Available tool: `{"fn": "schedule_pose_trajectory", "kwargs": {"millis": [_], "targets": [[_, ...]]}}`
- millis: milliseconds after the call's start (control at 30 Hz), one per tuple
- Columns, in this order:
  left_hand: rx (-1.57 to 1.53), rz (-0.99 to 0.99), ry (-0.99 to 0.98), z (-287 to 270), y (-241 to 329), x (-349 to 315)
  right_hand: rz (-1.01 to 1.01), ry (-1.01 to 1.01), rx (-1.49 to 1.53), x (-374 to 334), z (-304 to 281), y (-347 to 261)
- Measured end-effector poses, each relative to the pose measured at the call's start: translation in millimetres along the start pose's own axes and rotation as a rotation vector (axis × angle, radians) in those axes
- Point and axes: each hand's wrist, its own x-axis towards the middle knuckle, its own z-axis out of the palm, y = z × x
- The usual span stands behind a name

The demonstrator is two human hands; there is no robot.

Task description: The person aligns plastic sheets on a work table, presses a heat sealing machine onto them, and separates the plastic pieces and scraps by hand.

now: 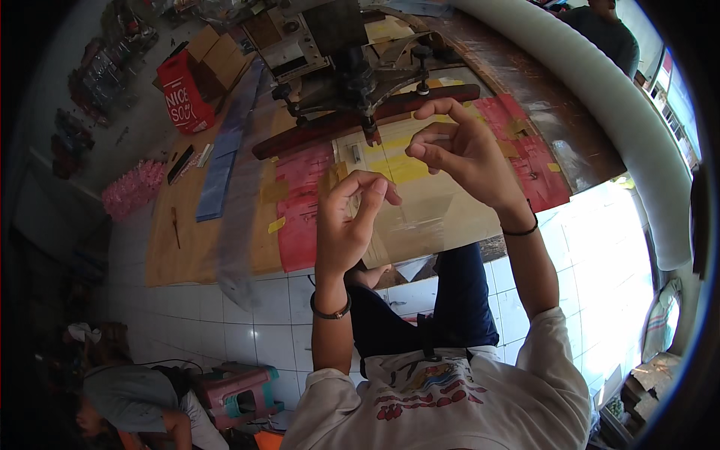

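Left hand [345, 229] and right hand [469, 161], fingers curled, above a beige sheet [420, 221] on the tabletop [187, 251]; whether either grip is closed cannot be told. Upper left: cardboard box [216, 61], contents indiscernible.

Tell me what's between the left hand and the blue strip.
Head view, going leftward from the left hand: part of the red sheet, some wooden tabletop, then a clear plastic strip alongside the blue strip.
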Motion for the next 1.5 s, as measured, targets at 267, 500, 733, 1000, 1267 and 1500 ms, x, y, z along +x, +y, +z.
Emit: {"fn": "schedule_pose_trajectory", "kwargs": {"millis": [267, 500, 733, 1000, 1267, 1500], "targets": [[0.030, 0.125, 0.107, 8, 55, -15, -0.201, 0.050, 0.097, -17, 15, -38], [0.042, 0.160, 0.138, 4, 58, -21, -0.281, 0.131, 0.089, -18, 32, -40], [0.193, 0.196, 0.225, 4, 61, -30, -0.284, 0.109, 0.051, -19, 31, -44], [0.214, 0.305, 0.276, 3, 73, -35, -0.383, 0.155, 0.066, -21, 44, -54], [0.187, 0.290, 0.281, 0, 75, -43, -0.353, 0.154, 0.077, -24, 52, -58], [0.025, 0.095, 0.196, -19, 32, -56, -0.173, -0.175, 0.101, -24, 48, -31]]}}
